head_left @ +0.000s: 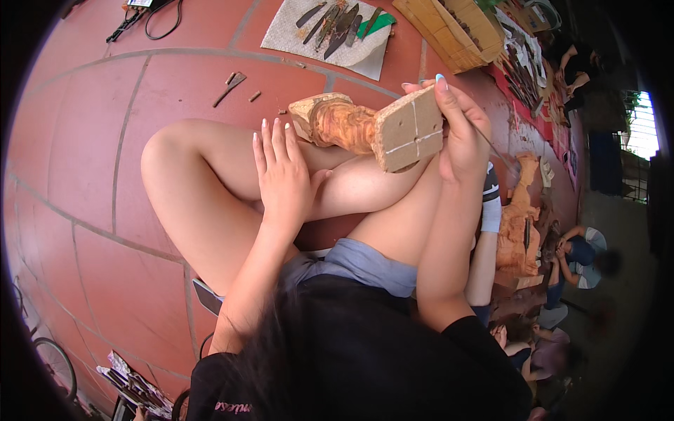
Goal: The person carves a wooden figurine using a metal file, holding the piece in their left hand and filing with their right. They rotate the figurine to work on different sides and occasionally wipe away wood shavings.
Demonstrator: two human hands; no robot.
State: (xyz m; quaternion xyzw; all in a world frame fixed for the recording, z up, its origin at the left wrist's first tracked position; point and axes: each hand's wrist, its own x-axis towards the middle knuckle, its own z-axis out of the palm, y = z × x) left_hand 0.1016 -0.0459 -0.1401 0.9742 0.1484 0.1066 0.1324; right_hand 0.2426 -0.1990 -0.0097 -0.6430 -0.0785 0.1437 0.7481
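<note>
A carved wooden figure point(344, 125) lies on its side above my bent legs, its square, flat base point(407, 132) turned toward me. White lines cross on that base, which has a few small dark holes. My right hand point(463, 130) grips the base by its right edge, thumb along the face and fingers behind. A thin rod-like tool point(500, 151) sticks out beyond this hand; its other end is hidden. My left hand point(286, 168) lies against my leg with fingers stretched out, close to the carving's far left end. It holds nothing.
On the red tiled floor point(91, 147) lie a flat blade point(229, 89) and wood chips. Several carving tools point(337, 28) rest on a white sheet point(288, 38) beside a cardboard box point(456, 35). A larger carving point(518, 224) stands at right, with other people point(583, 256) beyond.
</note>
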